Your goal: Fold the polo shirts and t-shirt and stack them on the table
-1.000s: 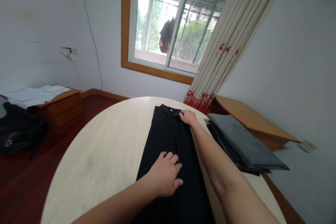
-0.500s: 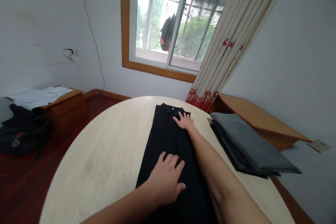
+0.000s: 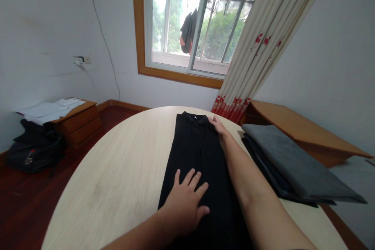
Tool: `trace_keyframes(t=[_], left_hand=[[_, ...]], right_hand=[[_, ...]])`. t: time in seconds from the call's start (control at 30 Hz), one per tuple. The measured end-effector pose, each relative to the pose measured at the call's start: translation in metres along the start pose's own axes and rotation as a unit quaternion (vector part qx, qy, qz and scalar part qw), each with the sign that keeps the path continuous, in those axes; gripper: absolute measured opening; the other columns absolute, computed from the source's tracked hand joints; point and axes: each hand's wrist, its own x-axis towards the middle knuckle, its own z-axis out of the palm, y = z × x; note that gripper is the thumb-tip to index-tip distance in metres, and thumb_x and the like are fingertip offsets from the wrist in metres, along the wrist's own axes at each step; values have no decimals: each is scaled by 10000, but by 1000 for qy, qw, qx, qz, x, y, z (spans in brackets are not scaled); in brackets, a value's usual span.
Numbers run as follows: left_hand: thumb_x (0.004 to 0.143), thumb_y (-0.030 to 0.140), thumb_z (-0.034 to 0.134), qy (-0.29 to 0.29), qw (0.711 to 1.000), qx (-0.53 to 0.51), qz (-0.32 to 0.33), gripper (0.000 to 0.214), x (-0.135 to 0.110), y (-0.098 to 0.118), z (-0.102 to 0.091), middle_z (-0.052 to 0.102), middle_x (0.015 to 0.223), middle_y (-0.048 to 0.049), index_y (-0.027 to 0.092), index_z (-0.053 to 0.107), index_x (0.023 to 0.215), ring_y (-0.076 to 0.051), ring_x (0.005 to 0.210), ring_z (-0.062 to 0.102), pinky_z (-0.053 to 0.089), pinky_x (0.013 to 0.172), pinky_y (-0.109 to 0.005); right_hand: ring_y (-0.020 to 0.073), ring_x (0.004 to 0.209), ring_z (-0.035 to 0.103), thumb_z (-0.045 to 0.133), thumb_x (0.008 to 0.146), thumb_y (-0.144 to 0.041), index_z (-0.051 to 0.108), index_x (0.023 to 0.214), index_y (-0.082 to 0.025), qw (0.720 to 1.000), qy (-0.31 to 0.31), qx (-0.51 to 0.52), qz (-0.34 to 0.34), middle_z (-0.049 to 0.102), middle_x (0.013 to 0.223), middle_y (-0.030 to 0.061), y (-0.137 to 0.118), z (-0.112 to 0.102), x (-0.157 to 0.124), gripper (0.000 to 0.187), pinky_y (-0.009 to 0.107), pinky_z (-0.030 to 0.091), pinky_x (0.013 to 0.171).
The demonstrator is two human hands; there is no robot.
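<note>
A black collared shirt [image 3: 187, 144], folded into a long narrow strip, lies on the round table with its collar at the far end. A small white label shows inside the collar. My left hand [image 3: 187, 199] rests flat on the nearer part of the shirt, fingers spread. At the far right corner, beside the collar, my right hand [image 3: 218, 125] touches the shirt's edge. Its fingers are stretched out and seen partly from the side. My right forearm runs along the shirt's right side and hides some of that edge.
The pale round table [image 3: 117, 172] has a stack of folded grey and dark cloth [image 3: 295, 164] on its right. Behind that stands a wooden desk [image 3: 293, 125]. To the left are a drawer cabinet [image 3: 80, 121] with papers and a black bag [image 3: 35, 148]. A curtain [image 3: 258, 47] hangs beside the window.
My right hand has slid from the shirt front near the collar to the far right corner and turned more sideways. My left hand stays on the shirt. The view has shifted slightly.
</note>
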Motion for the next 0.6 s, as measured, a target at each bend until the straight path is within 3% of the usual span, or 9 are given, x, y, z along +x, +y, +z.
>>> trace_keyframes(t=[0.1, 0.2, 0.3, 0.47, 0.6], left_hand=[[983, 549, 418, 4, 1000, 0, 7, 632, -1, -1, 1, 239, 1625, -151, 233, 383, 1528, -361, 1516, 148, 69, 1148, -736], [984, 558, 400, 0, 1000, -3, 5, 640, -2, -1, -1, 231, 1626, -149, 231, 376, 1533, -354, 1519, 138, 60, 1155, -725], [985, 562, 387, -4, 1000, -3, 4, 642, -3, 0, -2, 224, 1627, -147, 232, 371, 1536, -348, 1520, 136, 57, 1162, -715], [983, 554, 390, -7, 1000, -4, 1, 644, -1, 1, -1, 216, 1626, -154, 224, 373, 1536, -355, 1520, 125, 50, 1157, -722], [985, 557, 378, -8, 1000, -4, 5, 652, 0, -1, 1, 212, 1626, -156, 217, 364, 1541, -356, 1521, 118, 42, 1157, -723]], right_hand=[[266, 1317, 536, 495, 906, -640, 383, 1524, -187, 992, 58, 104, 37, 495, 1494, 152, 6, -3, -5, 775, 386, 451, 1070], [244, 1258, 586, 445, 953, -533, 500, 1442, -133, 992, 76, 79, 63, 579, 1412, 158, 6, -4, -9, 634, 346, 453, 1057], [264, 1263, 580, 448, 944, -490, 620, 1322, -111, 996, 49, 36, 68, 627, 1351, 162, 3, -1, -6, 561, 364, 416, 1086], [310, 1436, 379, 501, 911, -543, 590, 1371, -204, 996, 3, -60, 68, 477, 1517, 113, -4, 9, 5, 579, 493, 208, 1196], [315, 1482, 291, 396, 942, -635, 422, 1509, -232, 981, -57, -172, 63, 328, 1607, 109, -6, 8, 8, 696, 551, 179, 1192]])
